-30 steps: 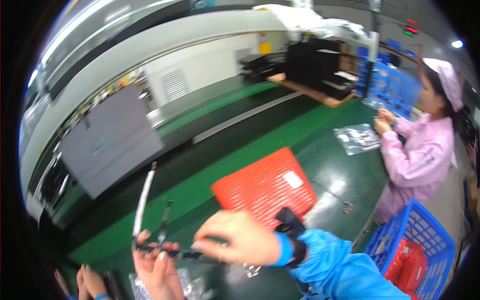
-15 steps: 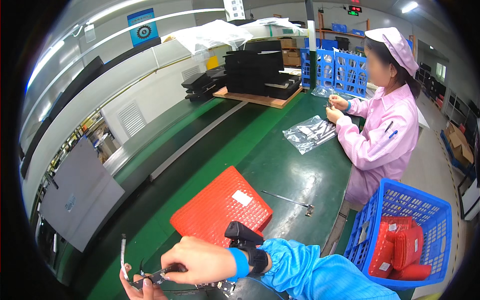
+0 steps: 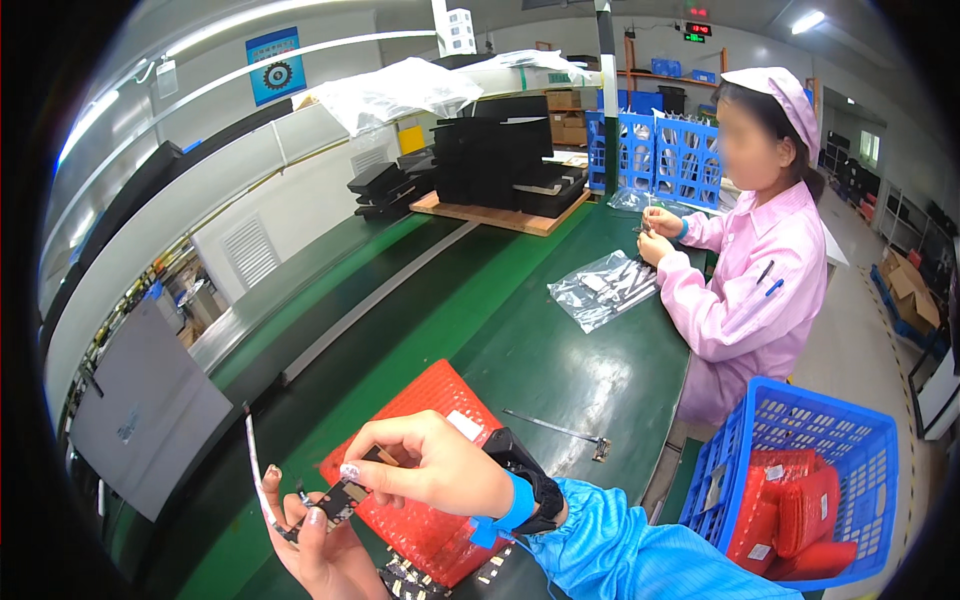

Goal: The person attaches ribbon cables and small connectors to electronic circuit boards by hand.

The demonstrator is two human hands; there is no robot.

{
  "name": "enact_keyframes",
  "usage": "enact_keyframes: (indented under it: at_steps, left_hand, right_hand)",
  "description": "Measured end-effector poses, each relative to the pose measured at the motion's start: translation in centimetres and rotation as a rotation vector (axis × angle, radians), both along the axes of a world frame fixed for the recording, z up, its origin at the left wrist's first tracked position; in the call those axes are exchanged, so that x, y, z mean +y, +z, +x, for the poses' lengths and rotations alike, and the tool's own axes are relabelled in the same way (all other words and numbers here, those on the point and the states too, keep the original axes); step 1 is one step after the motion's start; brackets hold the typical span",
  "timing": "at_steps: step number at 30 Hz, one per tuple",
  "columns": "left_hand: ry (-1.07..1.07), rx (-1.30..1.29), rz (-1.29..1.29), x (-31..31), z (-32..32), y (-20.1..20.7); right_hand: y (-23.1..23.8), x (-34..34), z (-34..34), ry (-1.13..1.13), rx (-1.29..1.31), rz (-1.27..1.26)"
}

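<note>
Open green tabletop [image 3: 545,375] stretches between the red bubble-wrap packet [image 3: 415,535] and the clear bag [image 3: 605,285] farther off, crossed by a loose cable [image 3: 555,427], and its curved right edge runs close to the blue basket [image 3: 708,492]. Held over the packet's left side, the dark board [image 3: 338,503] has its long axis running near-left to far-right, a pale ribbon rising from its left end. The left hand [image 3: 325,555] grips that end, thumb on top; the right hand [image 3: 430,465] pinches the far-right end, thumb and forefinger closed.
</note>
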State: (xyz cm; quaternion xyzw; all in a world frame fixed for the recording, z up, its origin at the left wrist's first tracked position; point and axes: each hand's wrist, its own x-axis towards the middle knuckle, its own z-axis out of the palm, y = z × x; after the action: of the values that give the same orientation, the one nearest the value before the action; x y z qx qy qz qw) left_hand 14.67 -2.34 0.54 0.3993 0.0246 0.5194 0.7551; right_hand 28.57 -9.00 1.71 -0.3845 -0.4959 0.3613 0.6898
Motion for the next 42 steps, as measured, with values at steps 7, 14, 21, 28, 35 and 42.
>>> enact_keyframes:
  at_steps: [7, 14, 21, 28, 35, 42]
  left_hand:
    - [0.209, 0.220, 0.091, 0.7, 0.9, -0.6]
    - [0.048, 0.356, 0.172, 1.8, 0.6, -0.6]
    - [0.037, 0.434, 0.157, 2.3, -0.8, 0.1]
    - [0.145, 0.380, 0.179, 1.9, -0.9, 0.7]
    - [0.197, 0.354, 0.183, 2.1, -0.8, 0.7]
    - [0.136, 0.514, 0.235, 1.7, -2.5, 0.6]
  right_hand:
    - [-1.0, 1.3, 2.4, 0.062, -0.045, -0.018]
    - [-2.7, 3.0, 4.2, -0.018, -0.011, -0.023]
    - [-3.2, 3.5, 3.9, 0.030, -0.113, -0.099]
    - [-3.1, 3.5, 3.3, 0.020, -0.160, -0.078]
    - [-3.0, 3.4, 3.4, 0.038, -0.162, -0.102]
    - [-2.1, 2.6, 1.5, -0.053, -0.086, -0.041]
